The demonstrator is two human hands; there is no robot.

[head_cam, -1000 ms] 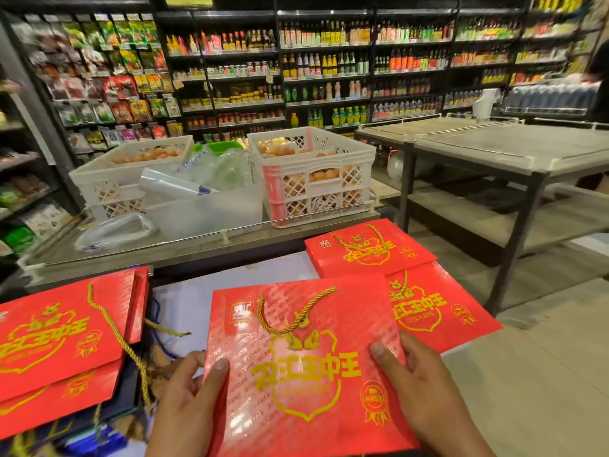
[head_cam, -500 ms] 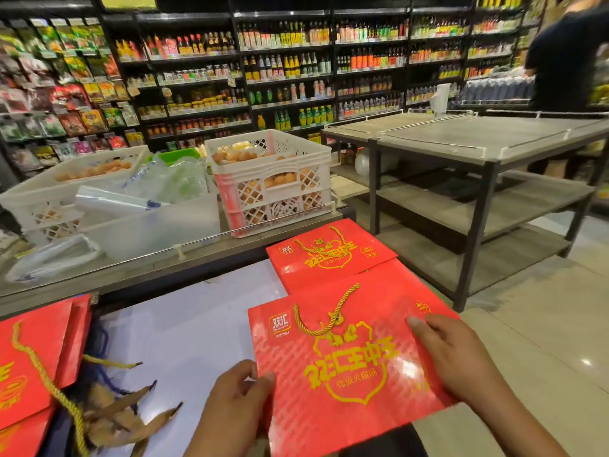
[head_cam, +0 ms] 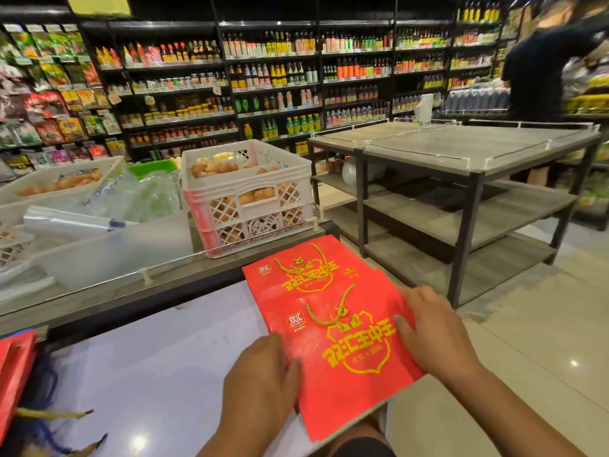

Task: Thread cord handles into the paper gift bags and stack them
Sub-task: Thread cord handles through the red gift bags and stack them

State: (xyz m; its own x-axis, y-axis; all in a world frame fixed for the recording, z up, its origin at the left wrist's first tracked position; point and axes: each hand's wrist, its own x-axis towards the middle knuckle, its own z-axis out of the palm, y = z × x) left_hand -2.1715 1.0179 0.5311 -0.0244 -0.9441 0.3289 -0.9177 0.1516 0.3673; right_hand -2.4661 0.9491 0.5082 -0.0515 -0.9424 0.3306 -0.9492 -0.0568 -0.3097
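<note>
A flat red paper gift bag (head_cam: 349, 374) with yellow print and a gold cord handle (head_cam: 333, 311) lies on top of a stack of like bags (head_cam: 296, 268) at the right end of the white counter (head_cam: 148, 374). My left hand (head_cam: 263, 377) holds its left edge, thumb on the face. My right hand (head_cam: 428, 331) holds its right edge, thumb on top and fingers spread. More red bags (head_cam: 13, 380) sit at the far left edge, beside loose gold and blue cords (head_cam: 49, 413).
Beyond the counter a ledge carries a white crate of eggs (head_cam: 247, 199), a clear tub (head_cam: 115, 245) and plastic bags. A bare grey display table (head_cam: 478, 150) stands to the right over tiled floor. A person in black (head_cam: 540, 67) stands at the far right by stocked shelves.
Both hands carried the top bag rightward and set it onto the stack at the counter's right end. The view swung right, so the left pile of bags is nearly out of frame.
</note>
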